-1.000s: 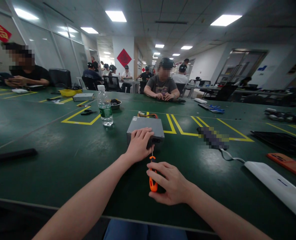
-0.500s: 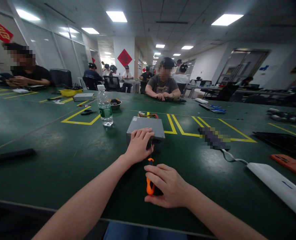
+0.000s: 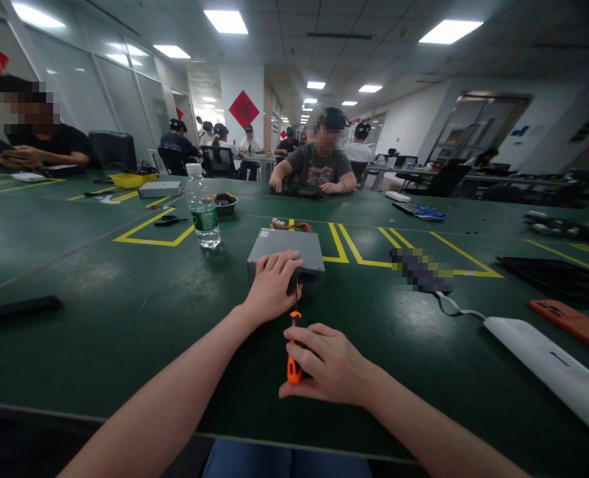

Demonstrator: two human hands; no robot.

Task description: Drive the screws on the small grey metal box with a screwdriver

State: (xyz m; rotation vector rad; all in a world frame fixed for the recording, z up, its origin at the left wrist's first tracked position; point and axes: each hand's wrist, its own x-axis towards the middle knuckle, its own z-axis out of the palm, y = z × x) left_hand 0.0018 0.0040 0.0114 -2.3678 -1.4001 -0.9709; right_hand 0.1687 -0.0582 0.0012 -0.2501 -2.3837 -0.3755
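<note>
A grey metal computer power supply (image 3: 287, 246) rests on the green table, its bundle of coloured wires (image 3: 294, 226) at the far side. My left hand (image 3: 274, 282) holds its near left corner, fingers over the top and thumb low at the front face. In my right hand (image 3: 324, 362) is an orange and black screwdriver (image 3: 294, 368), gripped by the handle between fingers and thumb. The screwdriver's thin shaft points away from me to the front face of the power supply. Its tip is hard to make out beside my left thumb.
A water bottle (image 3: 204, 209) stands left of the power supply, with a metal bowl (image 3: 226, 204) behind it. To the right lie a white power bank (image 3: 548, 368) with a cable and an orange phone (image 3: 570, 325). Across the table sits a person (image 3: 317, 169).
The view has shifted slightly. Both my hands keep their holds, with my right fingers a little repositioned on the screwdriver handle. The person opposite has spread their hands apart.
</note>
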